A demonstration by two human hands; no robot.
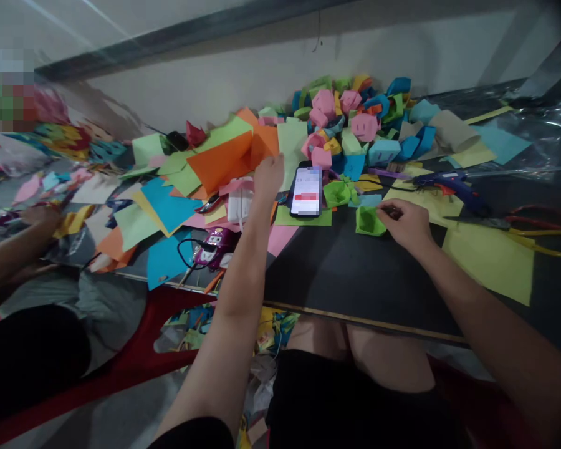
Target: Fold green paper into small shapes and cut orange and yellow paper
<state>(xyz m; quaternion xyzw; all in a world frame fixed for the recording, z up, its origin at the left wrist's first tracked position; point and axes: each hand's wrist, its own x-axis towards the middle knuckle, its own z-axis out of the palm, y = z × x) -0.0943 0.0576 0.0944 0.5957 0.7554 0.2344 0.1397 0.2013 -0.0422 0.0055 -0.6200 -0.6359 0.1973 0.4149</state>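
My left hand [270, 174] reaches across the table, its fingers closed at the lower edge of a sheet of orange paper [264, 147]. My right hand [406, 223] is nearer to me, with thumb and fingers pinched at the right rim of a small open green paper box [369, 221] standing on the dark tabletop [336, 268]. Just behind that box lies another folded green paper piece [337, 193]. Between my hands a phone [306, 190] lies face up with its screen lit.
A pile of folded paper pieces [367, 126] stands against the wall. On the right are a blue glue gun [460, 190], scissors [537, 240] and yellow sheets [489, 265]. A purple device [215, 248] and white charger [240, 204] lie left. Another person's hand [44, 218] works at far left.
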